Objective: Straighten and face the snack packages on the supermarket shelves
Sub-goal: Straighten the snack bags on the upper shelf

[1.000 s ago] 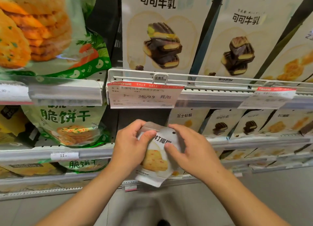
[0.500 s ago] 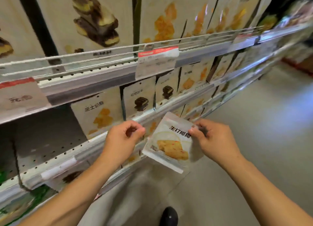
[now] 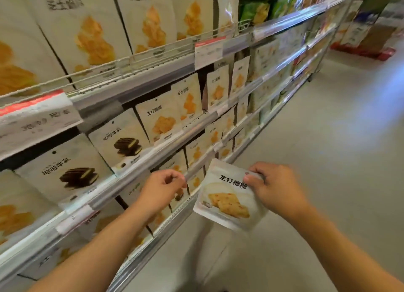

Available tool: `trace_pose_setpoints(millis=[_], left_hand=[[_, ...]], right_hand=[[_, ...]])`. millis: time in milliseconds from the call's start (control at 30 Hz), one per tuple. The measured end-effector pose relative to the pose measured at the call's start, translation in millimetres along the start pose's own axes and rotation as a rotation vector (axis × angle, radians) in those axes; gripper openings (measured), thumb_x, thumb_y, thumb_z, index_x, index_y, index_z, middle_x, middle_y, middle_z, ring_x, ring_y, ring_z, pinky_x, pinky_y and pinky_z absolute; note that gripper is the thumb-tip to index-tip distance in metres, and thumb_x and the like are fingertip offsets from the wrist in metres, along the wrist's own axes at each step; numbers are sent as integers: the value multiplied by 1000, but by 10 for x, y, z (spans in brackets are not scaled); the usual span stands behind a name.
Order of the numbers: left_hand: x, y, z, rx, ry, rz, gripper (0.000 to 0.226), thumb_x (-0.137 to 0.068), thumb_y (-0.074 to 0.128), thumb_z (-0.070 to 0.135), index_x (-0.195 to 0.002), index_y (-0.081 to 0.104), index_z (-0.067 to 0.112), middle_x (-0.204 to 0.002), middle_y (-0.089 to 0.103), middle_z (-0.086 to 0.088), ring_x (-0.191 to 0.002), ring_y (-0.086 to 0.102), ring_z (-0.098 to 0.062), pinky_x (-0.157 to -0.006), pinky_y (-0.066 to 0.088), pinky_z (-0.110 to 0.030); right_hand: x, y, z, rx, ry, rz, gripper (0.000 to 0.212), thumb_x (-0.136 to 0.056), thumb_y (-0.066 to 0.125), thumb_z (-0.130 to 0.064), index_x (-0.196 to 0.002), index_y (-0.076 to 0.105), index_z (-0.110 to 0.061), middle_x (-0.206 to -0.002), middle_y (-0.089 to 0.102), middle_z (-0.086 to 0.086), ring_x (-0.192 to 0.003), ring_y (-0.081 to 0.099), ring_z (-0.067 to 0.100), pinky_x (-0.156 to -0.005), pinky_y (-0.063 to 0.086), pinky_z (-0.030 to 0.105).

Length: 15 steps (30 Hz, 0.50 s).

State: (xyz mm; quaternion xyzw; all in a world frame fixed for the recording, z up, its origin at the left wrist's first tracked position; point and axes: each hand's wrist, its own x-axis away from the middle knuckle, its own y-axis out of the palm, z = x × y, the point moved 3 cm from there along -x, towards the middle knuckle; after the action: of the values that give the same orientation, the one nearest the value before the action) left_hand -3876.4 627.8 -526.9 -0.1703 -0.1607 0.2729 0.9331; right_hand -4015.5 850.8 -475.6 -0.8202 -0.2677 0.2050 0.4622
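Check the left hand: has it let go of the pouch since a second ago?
Yes. The left hand now sits curled beside the shelf rail, apart from the pouch, which only the right hand pinches.

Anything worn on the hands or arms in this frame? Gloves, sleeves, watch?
Nothing visible. The left hand and right hand are bare, with no gloves and no rings that show. Both forearms are uncovered right down to the frame's lower edge, so no sleeve or cuff appears. No watch, band or marking shows on either wrist.
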Motion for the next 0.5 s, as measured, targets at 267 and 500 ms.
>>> trace_pose_setpoints(millis=[267,500], left_hand=[[-772,603,445,16,-84,3,17,-94,61,25,-82,73,21,-83,74,4,-69,68,-11,-58,53,-25],[-1787,475,836,-265,29,259,17,-95,57,22,-109,64,29,-121,59,-2,-83,62,-12,-73,56,-31]], right_hand=[[-446,-466,675,-15,-16,-63,19,-91,59,-40,-90,71,-25,-77,67,-9,-71,61,11,-65,55,35],[-1189,-573,751,-4,-75,-114,17,-89,62,-42,-93,70,-28,-80,69,-9,-75,62,11,-68,56,36]])
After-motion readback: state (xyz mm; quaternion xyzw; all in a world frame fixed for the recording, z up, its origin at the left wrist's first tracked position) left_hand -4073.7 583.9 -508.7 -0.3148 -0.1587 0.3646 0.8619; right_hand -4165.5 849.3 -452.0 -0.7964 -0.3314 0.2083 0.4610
